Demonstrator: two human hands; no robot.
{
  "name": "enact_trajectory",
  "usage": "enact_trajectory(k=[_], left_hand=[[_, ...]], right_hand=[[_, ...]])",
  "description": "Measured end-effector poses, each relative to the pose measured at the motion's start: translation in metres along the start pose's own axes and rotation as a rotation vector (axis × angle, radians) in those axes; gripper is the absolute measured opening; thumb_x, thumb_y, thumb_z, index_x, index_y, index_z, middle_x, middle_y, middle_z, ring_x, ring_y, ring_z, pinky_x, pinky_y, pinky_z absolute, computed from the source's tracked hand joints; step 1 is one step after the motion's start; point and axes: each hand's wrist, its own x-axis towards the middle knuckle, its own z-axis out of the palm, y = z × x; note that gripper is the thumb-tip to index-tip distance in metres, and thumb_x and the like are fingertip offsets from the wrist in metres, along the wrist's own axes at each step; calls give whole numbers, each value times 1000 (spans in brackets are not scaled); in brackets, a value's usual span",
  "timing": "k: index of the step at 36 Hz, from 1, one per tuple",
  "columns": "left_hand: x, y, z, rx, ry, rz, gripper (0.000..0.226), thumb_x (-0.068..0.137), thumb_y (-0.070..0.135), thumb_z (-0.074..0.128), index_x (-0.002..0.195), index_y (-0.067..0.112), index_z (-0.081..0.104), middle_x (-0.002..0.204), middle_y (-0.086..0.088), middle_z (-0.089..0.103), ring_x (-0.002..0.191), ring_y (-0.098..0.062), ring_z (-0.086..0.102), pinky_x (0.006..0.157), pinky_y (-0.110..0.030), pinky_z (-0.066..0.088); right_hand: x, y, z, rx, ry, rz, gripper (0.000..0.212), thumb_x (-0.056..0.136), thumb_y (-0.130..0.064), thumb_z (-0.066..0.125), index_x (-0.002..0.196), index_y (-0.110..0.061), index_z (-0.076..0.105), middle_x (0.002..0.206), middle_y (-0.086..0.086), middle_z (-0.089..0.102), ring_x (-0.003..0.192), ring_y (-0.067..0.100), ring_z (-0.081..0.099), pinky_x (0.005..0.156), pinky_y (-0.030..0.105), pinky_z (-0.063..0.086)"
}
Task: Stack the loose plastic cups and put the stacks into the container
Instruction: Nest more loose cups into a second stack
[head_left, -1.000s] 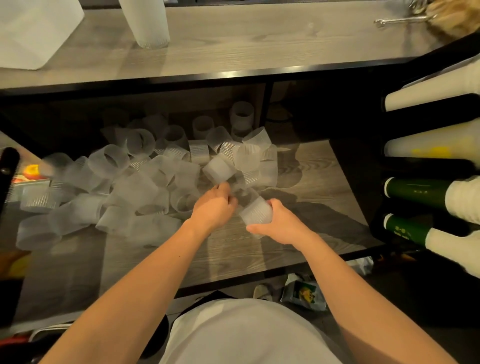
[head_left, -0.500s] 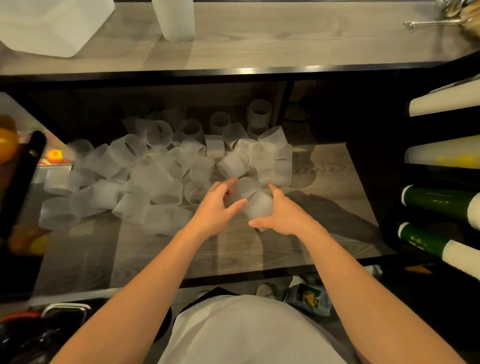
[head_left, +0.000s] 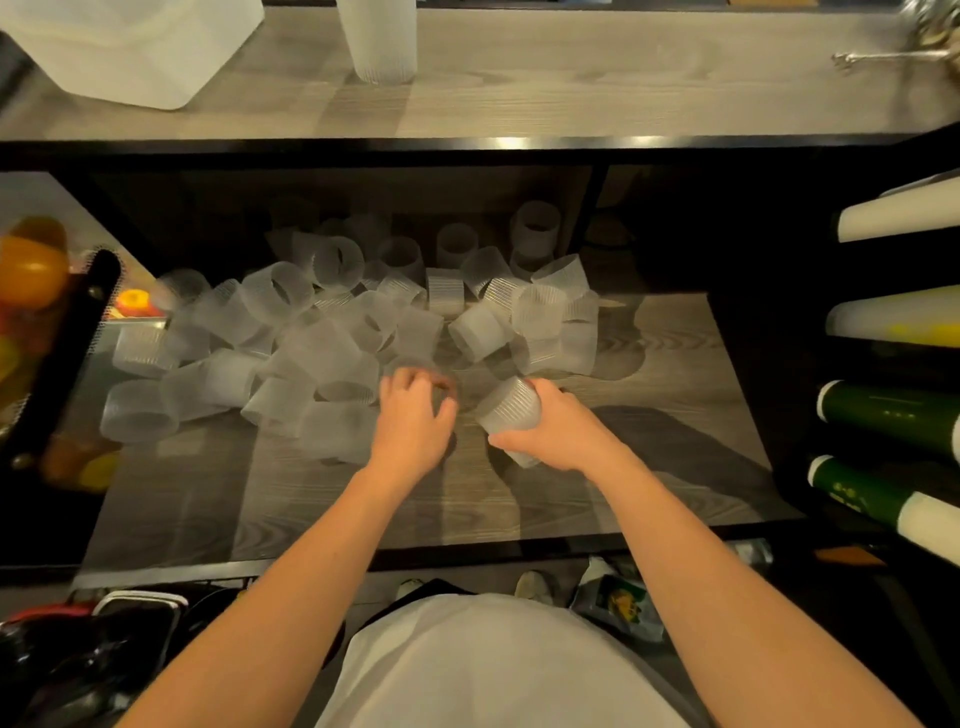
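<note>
A short stack of ribbed cups (head_left: 508, 415), frosted and translucent, sits at frame centre, tilted with its open mouth toward the upper left. The right hand (head_left: 558, 434) grips it from the right, thumb beneath and fingers curled around the far wall. Just to its left, apart from the stack, the left hand (head_left: 413, 415) hovers palm down with fingers bent and slightly spread; whether they hold a cup cannot be told, as the area under them is blurred. Behind and to the left of both hands lies the heap of loose cups (head_left: 332, 338), most on their sides, some upright, spread across the grey wood-grain lower shelf (head_left: 675, 415) from the left edge to right of centre. Above, across the top of the frame, runs the upper counter (head_left: 597, 78). On it, in the upper left corner, stands a white translucent container (head_left: 130, 47), and beside it a tall stack of frosted cups (head_left: 383, 39). Along the right edge, sleeves of white cups and green cups (head_left: 893, 421) lie horizontally in a dark rack. Orange fruit (head_left: 31, 270) shows at the left edge.
</note>
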Motion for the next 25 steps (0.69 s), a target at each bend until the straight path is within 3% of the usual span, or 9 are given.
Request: enact_trajectory(k=[5, 8, 10, 12, 14, 17, 19, 22, 25], left_hand=[[26, -24, -3, 682, -228, 121, 33, 88, 28, 56, 120, 22, 57, 121, -5, 63, 116, -28, 52, 105, -37, 29], [38, -17, -6, 816, -411, 152, 37, 88, 15, 50, 123, 27, 54, 115, 0, 69, 113, -20, 61, 118, -38, 14], [43, -17, -7, 800, -383, 213, 45, 84, 10, 52, 126, 26, 54, 107, 0, 72, 107, -20, 64, 120, -37, 12], [41, -14, -8, 611, -250, 268, 48, 85, 8, 53, 131, 22, 55, 114, -3, 70, 112, -22, 61, 117, -36, 21], [32, 0, -16, 153, -180, 184, 45, 93, 4, 45, 134, 19, 57, 130, -4, 62, 124, -22, 53, 111, -34, 33], [15, 25, -32, -540, -316, -30, 37, 102, 20, 44, 138, 24, 54, 134, 6, 56, 123, -9, 50, 101, -22, 38], [7, 30, -37, -862, -460, -96, 50, 92, 44, 60, 139, 29, 50, 132, -1, 58, 119, -13, 56, 100, -30, 44], [4, 24, -42, -792, -514, -99, 70, 71, 48, 78, 133, 37, 49, 120, -5, 62, 104, -16, 63, 91, -35, 52], [4, 20, -43, -526, -464, -50, 62, 71, 43, 83, 125, 39, 53, 112, 7, 61, 93, -10, 61, 80, -26, 51]], right_hand=[[-5, 4, -4, 21, 21, 47, 98, 71, -64, 78, 149, -26, 33, 135, 2, 47, 115, 22, 53, 89, 43, 54], [-9, 6, -5, 28, 28, 58, 100, 70, -65, 78, 149, -23, 32, 138, 2, 47, 119, 23, 52, 95, 46, 52], [-11, 7, -5, 34, 31, 67, 101, 71, -65, 78, 150, -22, 31, 140, 2, 46, 121, 22, 51, 96, 45, 52], [-13, 9, -7, 39, 41, 76, 100, 71, -67, 77, 149, -21, 32, 139, 1, 47, 119, 22, 53, 94, 45, 52], [-15, 11, -9, 38, 61, 85, 98, 72, -66, 77, 146, -19, 34, 136, 1, 49, 115, 21, 54, 91, 44, 53], [-16, 12, -11, 22, 83, 100, 97, 72, -62, 79, 145, -17, 36, 135, 1, 51, 111, 20, 56, 88, 44, 55], [-16, 10, -12, 8, 88, 91, 93, 71, -59, 81, 142, -17, 38, 130, 2, 53, 107, 20, 58, 85, 43, 56], [-16, 4, -14, 4, 82, 62, 84, 72, -54, 84, 136, -19, 42, 124, 0, 54, 100, 18, 59, 74, 36, 56], [-16, 1, -15, -16, 47, 28, 90, 72, -53, 84, 143, -19, 40, 127, -2, 55, 102, 15, 58, 67, 30, 51]])
